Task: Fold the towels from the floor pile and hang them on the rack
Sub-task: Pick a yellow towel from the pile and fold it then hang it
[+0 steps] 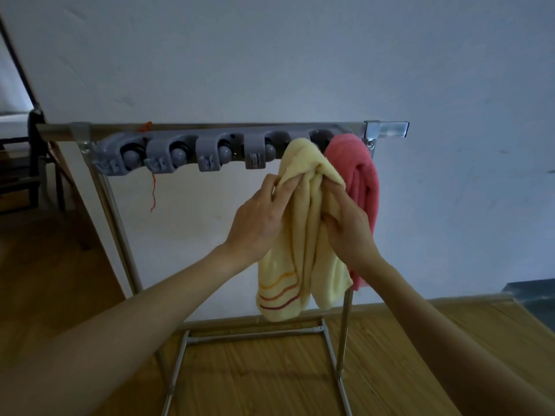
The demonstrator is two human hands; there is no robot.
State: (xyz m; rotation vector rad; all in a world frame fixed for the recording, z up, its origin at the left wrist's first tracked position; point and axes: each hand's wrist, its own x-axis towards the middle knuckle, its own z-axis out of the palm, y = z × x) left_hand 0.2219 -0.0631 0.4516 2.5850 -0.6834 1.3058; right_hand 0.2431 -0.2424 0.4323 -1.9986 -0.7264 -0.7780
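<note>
— Both hands are up at the rack, yes? What are they on?

— The left hand (260, 219) pinches the upper left edge of the yellow towel (303, 232), thumb on the front of the cloth and fingers curled round it. The right hand (348, 226) grips the bunched folds on the towel's right side, fingers wrapped into the fabric. So each is clamped on the same towel, with the gathered cloth between them.

— And where does that towel sit?

— Its top reaches up to the grey holder strip (192, 153) of the rack (210, 129), at the second clip from the right end, and the rest hangs down between and below the hands (whether the clip actually bites the cloth I cannot tell). Just beside it on the right, touching it, hangs a pink towel (362, 187), draped from the end clip.

— Materials?

— Both towels are soft terry, fallen in long vertical folds. The yellow one has orange and red wavy stripes near its lower hem. The holder strip is grey plastic with rounded ball-shaped rollers in each clip; the rack's tubes are shiny metal, standing on a wooden floor (270, 373) against a pale wall (270, 55). A loose orange thread (153, 190) dangles from the bar.
</note>
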